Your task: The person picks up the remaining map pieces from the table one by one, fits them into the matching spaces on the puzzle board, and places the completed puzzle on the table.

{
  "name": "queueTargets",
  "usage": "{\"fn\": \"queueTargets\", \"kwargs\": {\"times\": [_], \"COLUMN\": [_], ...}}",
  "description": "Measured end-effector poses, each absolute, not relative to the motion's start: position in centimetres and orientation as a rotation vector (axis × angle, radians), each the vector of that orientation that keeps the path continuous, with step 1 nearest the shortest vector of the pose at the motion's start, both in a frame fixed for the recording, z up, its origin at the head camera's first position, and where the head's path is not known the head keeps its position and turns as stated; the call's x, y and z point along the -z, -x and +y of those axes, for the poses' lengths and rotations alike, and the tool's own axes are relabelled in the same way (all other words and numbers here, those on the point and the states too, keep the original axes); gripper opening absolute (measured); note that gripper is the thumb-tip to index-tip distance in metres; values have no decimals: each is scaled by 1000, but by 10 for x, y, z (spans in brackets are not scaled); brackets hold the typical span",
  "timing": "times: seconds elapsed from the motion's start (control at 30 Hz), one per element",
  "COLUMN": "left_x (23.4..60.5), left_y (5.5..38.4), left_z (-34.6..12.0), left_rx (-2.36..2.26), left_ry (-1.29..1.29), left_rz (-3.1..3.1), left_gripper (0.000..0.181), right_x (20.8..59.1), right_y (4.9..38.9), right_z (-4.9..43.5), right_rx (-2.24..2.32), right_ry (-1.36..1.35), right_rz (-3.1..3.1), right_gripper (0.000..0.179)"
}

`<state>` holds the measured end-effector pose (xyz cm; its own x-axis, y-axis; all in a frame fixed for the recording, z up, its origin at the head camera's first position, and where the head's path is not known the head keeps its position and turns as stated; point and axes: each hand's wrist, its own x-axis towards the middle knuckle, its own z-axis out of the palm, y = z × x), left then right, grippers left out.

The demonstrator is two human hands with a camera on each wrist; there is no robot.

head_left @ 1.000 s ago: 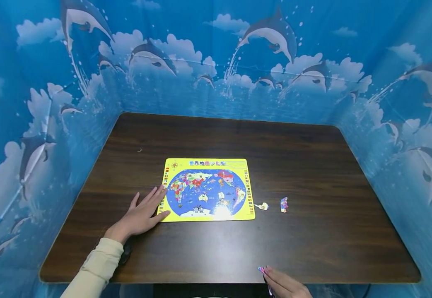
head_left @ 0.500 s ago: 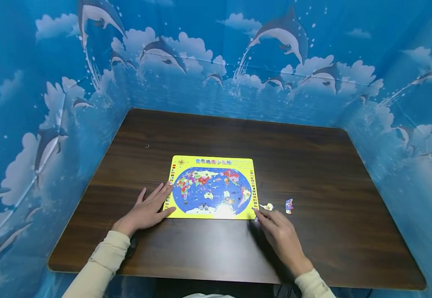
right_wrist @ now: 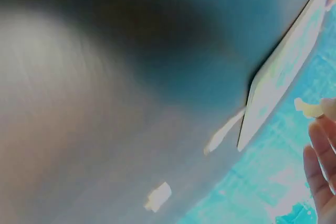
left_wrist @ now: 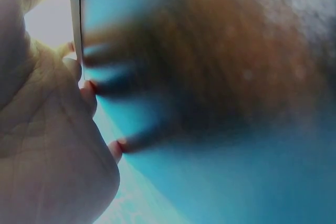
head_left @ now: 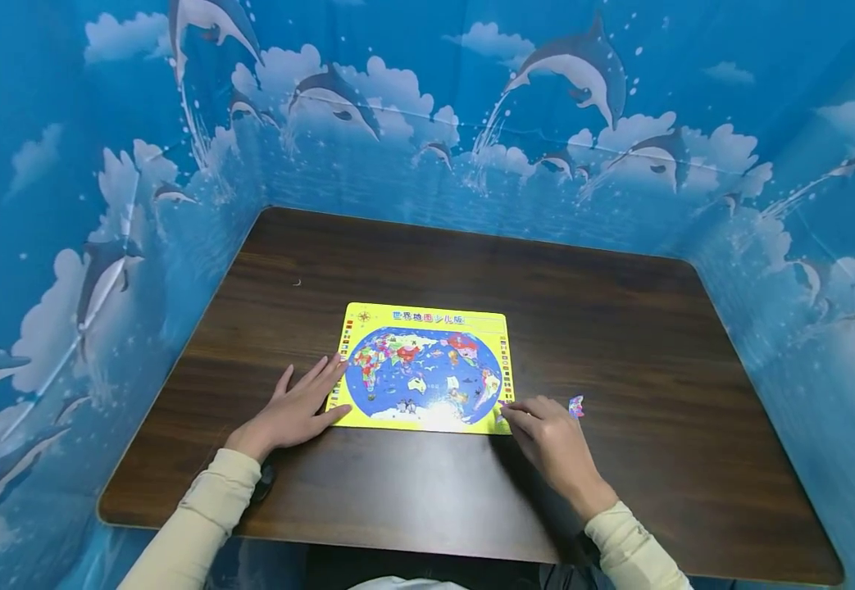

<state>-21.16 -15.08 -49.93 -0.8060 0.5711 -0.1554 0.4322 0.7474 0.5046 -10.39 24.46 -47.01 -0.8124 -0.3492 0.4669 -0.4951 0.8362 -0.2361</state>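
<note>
A yellow-bordered world map puzzle board [head_left: 427,315] lies flat on the table, its blue oval filled with coloured land shapes. My left hand [head_left: 297,414] rests with spread fingers on the board's left edge. At its lower right corner, my right hand [head_left: 548,438] pinches a small puzzle piece [right_wrist: 310,109] between thumb and fingers; most of that piece is covered in the head view. Right of this hand lies a pink-and-purple loose piece [head_left: 576,406]. A slender loose piece [right_wrist: 223,134] lies by the board's edge in the right wrist view, hidden behind my hand from above.
The dark wood table [head_left: 656,369] extends around the board on every side. A blue dolphin-print curtain [head_left: 397,164] encloses its back and sides. A tiny pale curved scrap [head_left: 297,283] lies toward the back left.
My right hand has come up from the table's front edge to the board's lower right corner, carrying the puzzle piece. My left hand stays on the board's left edge. The head view has shifted slightly.
</note>
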Motion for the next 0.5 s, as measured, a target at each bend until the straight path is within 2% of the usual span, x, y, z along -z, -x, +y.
{"fn": "queueTargets", "kwargs": {"times": [0.23, 0.5], "left_x": [503, 510], "left_y": [217, 217], "left_z": [-147, -148], "left_rx": [-700, -681], "left_ry": [-793, -787], "left_rz": [2654, 2641], "left_gripper": [76, 79], "right_x": [482, 500], "right_y": [141, 139], "right_z": [251, 245], "right_rx": [-422, -417], "right_ry": [-618, -673], "right_rz": [-2643, -2732], "right_gripper": [26, 29]}}
